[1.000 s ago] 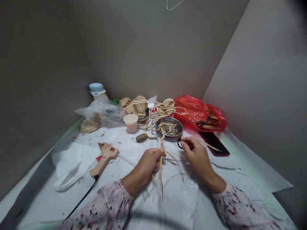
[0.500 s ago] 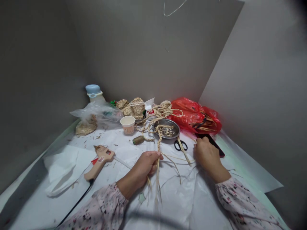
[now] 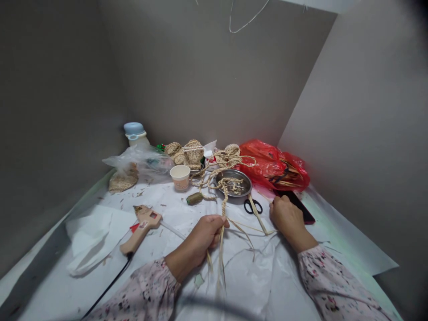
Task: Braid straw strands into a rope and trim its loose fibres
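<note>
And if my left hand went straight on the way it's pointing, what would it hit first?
Past the braid it holds, your left hand would probably meet the black scissor handles first, though depth is hard to judge from this one view.

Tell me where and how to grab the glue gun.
Probably take the glue gun by its handle, coming from the near side: it lies on its side, handle nearest, nozzle at the far end, cable trailing from the handle's base.

My left hand (image 3: 210, 229) is at six o'clock, thumb (image 3: 221, 219) and forefinger pinched, forearm (image 3: 183, 263) slanting in from seven; my right hand (image 3: 288, 217), at four, is knuckles-up, fingers curled.
</note>
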`<state>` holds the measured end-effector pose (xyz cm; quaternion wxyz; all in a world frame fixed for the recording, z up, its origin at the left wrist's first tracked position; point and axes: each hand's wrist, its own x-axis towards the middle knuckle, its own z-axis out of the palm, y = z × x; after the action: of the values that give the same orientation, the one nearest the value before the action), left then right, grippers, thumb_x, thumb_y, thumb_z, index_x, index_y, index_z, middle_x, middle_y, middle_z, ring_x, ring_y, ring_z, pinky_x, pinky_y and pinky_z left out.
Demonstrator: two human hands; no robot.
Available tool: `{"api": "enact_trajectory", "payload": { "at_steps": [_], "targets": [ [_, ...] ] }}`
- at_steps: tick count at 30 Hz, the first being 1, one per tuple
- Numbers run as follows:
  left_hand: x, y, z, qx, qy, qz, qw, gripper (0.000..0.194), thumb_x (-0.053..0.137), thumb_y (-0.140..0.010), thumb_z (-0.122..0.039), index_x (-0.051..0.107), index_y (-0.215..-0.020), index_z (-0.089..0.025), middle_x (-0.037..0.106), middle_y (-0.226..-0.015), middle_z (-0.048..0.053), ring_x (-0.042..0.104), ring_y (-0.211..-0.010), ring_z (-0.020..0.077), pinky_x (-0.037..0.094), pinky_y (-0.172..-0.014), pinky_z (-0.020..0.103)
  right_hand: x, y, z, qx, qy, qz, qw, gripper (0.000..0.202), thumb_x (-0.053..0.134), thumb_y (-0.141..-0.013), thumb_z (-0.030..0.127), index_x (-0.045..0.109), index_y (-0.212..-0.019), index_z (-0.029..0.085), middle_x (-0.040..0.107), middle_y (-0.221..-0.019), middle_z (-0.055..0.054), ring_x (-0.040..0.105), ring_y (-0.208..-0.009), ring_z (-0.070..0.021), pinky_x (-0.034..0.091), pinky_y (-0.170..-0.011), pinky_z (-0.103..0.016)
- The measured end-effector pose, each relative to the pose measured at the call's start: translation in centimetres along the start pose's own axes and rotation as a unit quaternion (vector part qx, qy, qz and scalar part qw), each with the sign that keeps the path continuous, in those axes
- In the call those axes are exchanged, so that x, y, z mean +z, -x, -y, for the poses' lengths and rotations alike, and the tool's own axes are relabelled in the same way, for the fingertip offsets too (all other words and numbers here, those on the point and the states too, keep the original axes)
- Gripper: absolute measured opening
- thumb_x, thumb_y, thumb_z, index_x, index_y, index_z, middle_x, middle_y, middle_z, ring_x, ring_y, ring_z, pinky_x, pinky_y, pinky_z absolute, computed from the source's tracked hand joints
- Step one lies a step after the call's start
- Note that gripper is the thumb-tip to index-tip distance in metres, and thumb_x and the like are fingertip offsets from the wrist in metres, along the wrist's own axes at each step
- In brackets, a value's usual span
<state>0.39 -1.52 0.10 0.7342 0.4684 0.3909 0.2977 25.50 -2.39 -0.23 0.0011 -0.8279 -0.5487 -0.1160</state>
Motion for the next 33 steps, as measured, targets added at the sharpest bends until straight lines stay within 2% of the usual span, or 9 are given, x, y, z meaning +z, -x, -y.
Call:
{"api": "enact_trajectory", "payload": {
  "at_steps": [9, 12, 15, 17, 19, 21, 24, 28, 33],
  "targets": [
    [0.3, 0.4, -0.3, 0.002, -0.015, -0.010, 1.000, 0.029, 0.056, -0.078, -0.043, 0.053, -0.071, -0.015, 0.026, -0.047, -0.012, 0.015, -0.040, 0.0040, 0.008, -0.040, 0.023, 0.4, -0.2, 0.4, -0.021, -0.019, -0.023, 0.999, 0.029, 0.040, -0.094, 0.027, 0.065, -0.093, 0.012, 0.060, -0.091, -0.012, 0.065, -0.071, -0.0204, 0.040, -0.056, -0.028],
    [0.3, 0.3, -0.3, 0.003, -0.009, -0.014, 1.000, 0.028, 0.056, -0.077, -0.043, 0.052, -0.071, -0.016, 0.025, -0.046, -0.012, 0.014, -0.040, 0.0041, 0.007, -0.040, 0.023, -0.1, -0.1, 0.5, -0.015, -0.051, -0.083, 0.995, 0.026, 0.042, -0.093, 0.029, 0.063, -0.095, 0.014, 0.059, -0.096, -0.012, 0.063, -0.074, -0.0197, 0.039, -0.057, -0.028],
    [0.3, 0.2, -0.3, 0.005, 0.013, -0.019, 1.000, 0.027, 0.057, -0.077, -0.042, 0.053, -0.074, -0.015, 0.024, -0.048, -0.012, 0.013, -0.041, 0.0041, 0.007, -0.040, 0.022, -0.7, 0.4, 1.2, -0.069, -0.194, -0.186, 0.961, 0.020, 0.047, -0.089, 0.028, 0.062, -0.089, 0.015, 0.061, -0.089, -0.008, 0.059, -0.073, -0.0178, 0.041, -0.061, -0.027],
    [0.2, 0.1, -0.1, 0.008, 0.026, -0.027, 0.999, 0.027, 0.057, -0.076, -0.041, 0.053, -0.075, -0.015, 0.025, -0.048, -0.012, 0.014, -0.042, 0.0039, 0.007, -0.041, 0.022, -1.0, 1.0, 2.1, -0.138, -0.312, -0.206, 0.917, 0.017, 0.048, -0.088, 0.026, 0.061, -0.088, 0.016, 0.061, -0.080, -0.005, 0.056, -0.067, -0.0151, 0.042, -0.064, -0.027],
    [0.2, 0.0, 0.0, 0.014, 0.032, -0.035, 0.999, 0.027, 0.058, -0.076, -0.041, 0.054, -0.075, -0.015, 0.026, -0.048, -0.012, 0.014, -0.041, 0.0039, 0.007, -0.041, 0.022, -1.5, 2.0, 3.2, -0.178, -0.391, -0.191, 0.883, 0.021, 0.047, -0.087, 0.023, 0.061, -0.100, 0.016, 0.063, -0.079, -0.003, 0.054, -0.062, -0.0130, 0.043, -0.063, -0.025],
    [0.1, -0.1, 0.2, 0.022, 0.032, -0.040, 0.998, 0.028, 0.058, -0.076, -0.042, 0.055, -0.075, -0.014, 0.026, -0.047, -0.012, 0.014, -0.041, 0.0039, 0.007, -0.040, 0.022, -2.2, 3.1, 4.4, -0.191, -0.440, -0.164, 0.862, 0.034, 0.047, -0.085, 0.021, 0.057, -0.116, 0.014, 0.061, -0.077, -0.001, 0.053, -0.060, -0.0124, 0.042, -0.060, -0.024],
    [0.1, -0.2, 0.3, 0.032, 0.028, -0.046, 0.998, 0.028, 0.058, -0.077, -0.042, 0.056, -0.076, -0.014, 0.028, -0.047, -0.011, 0.015, -0.040, 0.0039, 0.008, -0.040, 0.021, -3.2, 5.1, 6.0, -0.192, -0.496, -0.071, 0.844, 0.042, 0.047, -0.081, 0.018, 0.055, -0.122, 0.013, 0.055, -0.068, 0.003, 0.048, -0.052, -0.0104, 0.040, -0.053, -0.022],
    [0.2, -0.2, 0.3, 0.036, 0.025, -0.053, 0.998, 0.027, 0.058, -0.077, -0.041, 0.056, -0.077, -0.014, 0.029, -0.046, -0.011, 0.017, -0.039, 0.0041, 0.010, -0.039, 0.021, -3.8, 7.0, 7.2, -0.192, -0.520, 0.022, 0.832, 0.046, 0.045, -0.077, 0.014, 0.058, -0.121, 0.012, 0.050, -0.063, 0.005, 0.047, -0.051, -0.0099, 0.037, -0.051, -0.021],
    [0.3, -0.2, 0.5, 0.052, 0.017, -0.054, 0.997, 0.028, 0.058, -0.078, -0.042, 0.050, -0.069, -0.016, 0.030, -0.046, -0.011, 0.017, -0.039, 0.0040, 0.010, -0.040, 0.021, -3.6, 7.8, 7.7, -0.197, -0.499, 0.059, 0.842, 0.054, 0.045, -0.073, 0.012, 0.056, -0.126, 0.011, 0.051, -0.064, 0.004, 0.047, -0.053, -0.0106, 0.037, -0.053, -0.022]
  ]
}}
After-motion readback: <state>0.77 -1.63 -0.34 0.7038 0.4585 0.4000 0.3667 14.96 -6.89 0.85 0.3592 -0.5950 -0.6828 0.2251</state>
